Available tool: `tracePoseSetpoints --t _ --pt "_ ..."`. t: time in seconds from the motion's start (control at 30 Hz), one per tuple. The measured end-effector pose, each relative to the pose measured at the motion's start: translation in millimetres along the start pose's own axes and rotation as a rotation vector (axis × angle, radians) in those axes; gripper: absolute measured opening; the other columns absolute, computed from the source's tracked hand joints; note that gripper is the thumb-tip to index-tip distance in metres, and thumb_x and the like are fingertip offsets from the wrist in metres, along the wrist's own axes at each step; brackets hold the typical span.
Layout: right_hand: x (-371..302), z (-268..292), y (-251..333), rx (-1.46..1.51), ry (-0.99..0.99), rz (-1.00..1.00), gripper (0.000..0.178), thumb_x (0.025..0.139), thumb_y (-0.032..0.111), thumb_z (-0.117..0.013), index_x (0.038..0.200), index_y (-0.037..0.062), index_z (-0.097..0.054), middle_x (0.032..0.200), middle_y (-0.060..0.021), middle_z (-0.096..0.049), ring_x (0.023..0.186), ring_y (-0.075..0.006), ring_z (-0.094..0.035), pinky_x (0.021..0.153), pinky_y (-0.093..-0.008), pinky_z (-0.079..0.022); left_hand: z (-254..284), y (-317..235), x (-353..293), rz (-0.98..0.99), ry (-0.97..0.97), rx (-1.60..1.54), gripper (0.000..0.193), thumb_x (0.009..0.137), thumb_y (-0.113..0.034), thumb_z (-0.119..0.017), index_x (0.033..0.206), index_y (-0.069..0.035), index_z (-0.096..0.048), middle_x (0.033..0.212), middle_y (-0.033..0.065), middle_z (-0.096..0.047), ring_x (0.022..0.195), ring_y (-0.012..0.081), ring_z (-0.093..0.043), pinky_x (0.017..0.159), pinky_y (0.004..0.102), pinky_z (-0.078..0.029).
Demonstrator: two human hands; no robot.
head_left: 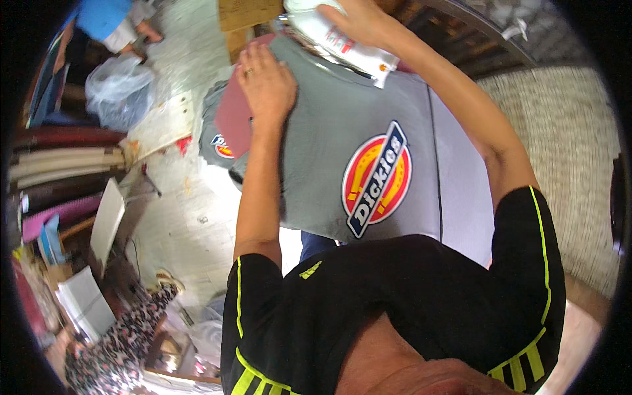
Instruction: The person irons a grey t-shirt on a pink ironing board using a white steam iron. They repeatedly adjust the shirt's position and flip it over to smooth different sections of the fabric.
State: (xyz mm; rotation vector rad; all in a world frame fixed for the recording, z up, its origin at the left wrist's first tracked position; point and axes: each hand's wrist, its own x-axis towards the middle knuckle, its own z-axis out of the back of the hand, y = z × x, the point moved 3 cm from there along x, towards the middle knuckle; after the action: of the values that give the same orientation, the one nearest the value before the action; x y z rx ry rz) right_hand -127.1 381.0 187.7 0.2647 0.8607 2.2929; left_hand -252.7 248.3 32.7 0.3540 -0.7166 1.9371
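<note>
A grey T-shirt (316, 138) lies spread over a padded surface in front of me, with a large red, yellow and dark blue printed emblem (376, 179) on its lower part. My left hand (266, 82) rests flat at the shirt's left edge, fingers stretched out, beside a maroon piece (234, 117). At the far end, my right hand (361, 25) is closed on a white steam iron (342, 51) with a shiny metal edge. The iron sits tilted across the far part of the shirt; its underside is mostly hidden.
Left of the shirt, more grey cloth with a smaller emblem (222, 145) hangs down. A clear plastic bag (120, 91) stands on the floor, near rolled or stacked materials (66, 161). Other people are at the upper left and lower left. A woven beige surface (559, 151) lies at right.
</note>
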Motion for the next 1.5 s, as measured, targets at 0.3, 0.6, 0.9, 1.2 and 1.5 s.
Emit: tracePoseSetpoints --t 0.3,0.6,0.9,1.2,1.5 --pt "-93 62 -42 -0.407 0.04 0.096 0.044 0.097 0.042 -0.052 0.11 0.0006 -0.057 0.089 -0.0308 -0.066 0.086 -0.0483 -0.065 0.078 -0.0534 -0.05 -4 7 12 -0.067 0.079 -0.006 0.057 0.095 -0.031 -0.052 0.14 0.003 -0.045 0.151 0.0211 -0.04 0.141 0.0384 -0.033 0.114 0.0559 -0.025" --pt "-257 188 -140 -0.455 -0.201 -0.213 0.047 0.1 0.044 -0.051 0.12 0.0021 -0.061 0.102 -0.0209 -0.069 0.09 -0.0324 -0.067 0.083 -0.0402 -0.05 25 -202 -68 -0.519 0.291 -0.299 0.053 0.091 -0.039 -0.06 0.129 -0.001 -0.057 0.125 0.0182 -0.06 0.121 0.0368 -0.052 0.104 0.0622 -0.03" --pt "-236 126 -159 -0.292 -0.07 0.006 0.044 0.099 0.047 -0.051 0.113 0.0058 -0.058 0.081 -0.0238 -0.065 0.075 -0.0408 -0.064 0.071 -0.0474 -0.049 32 -304 -195 -0.934 0.634 -0.599 0.073 0.088 -0.052 -0.062 0.142 -0.007 -0.047 0.159 0.018 -0.023 0.148 0.0414 -0.016 0.116 0.0624 -0.014" --pt "-191 82 -130 -0.198 -0.183 0.187 0.041 0.097 0.042 -0.054 0.1 0.0005 -0.057 0.09 -0.0298 -0.064 0.087 -0.0484 -0.063 0.075 -0.0545 -0.048 49 -300 -216 -0.993 0.687 -0.53 0.069 0.089 -0.052 -0.061 0.144 -0.013 -0.047 0.161 0.0146 -0.022 0.15 0.0368 -0.013 0.118 0.0606 -0.009" --pt "-323 78 -126 -0.268 0.006 -0.115 0.038 0.1 0.037 -0.056 0.116 0.0025 -0.056 0.074 -0.0264 -0.062 0.067 -0.0426 -0.062 0.062 -0.0465 -0.047 73 -296 -269 -1.132 0.788 -0.587 0.057 0.089 -0.04 -0.066 0.136 -0.011 -0.055 0.155 0.006 -0.035 0.147 0.0293 -0.025 0.117 0.0562 -0.022"
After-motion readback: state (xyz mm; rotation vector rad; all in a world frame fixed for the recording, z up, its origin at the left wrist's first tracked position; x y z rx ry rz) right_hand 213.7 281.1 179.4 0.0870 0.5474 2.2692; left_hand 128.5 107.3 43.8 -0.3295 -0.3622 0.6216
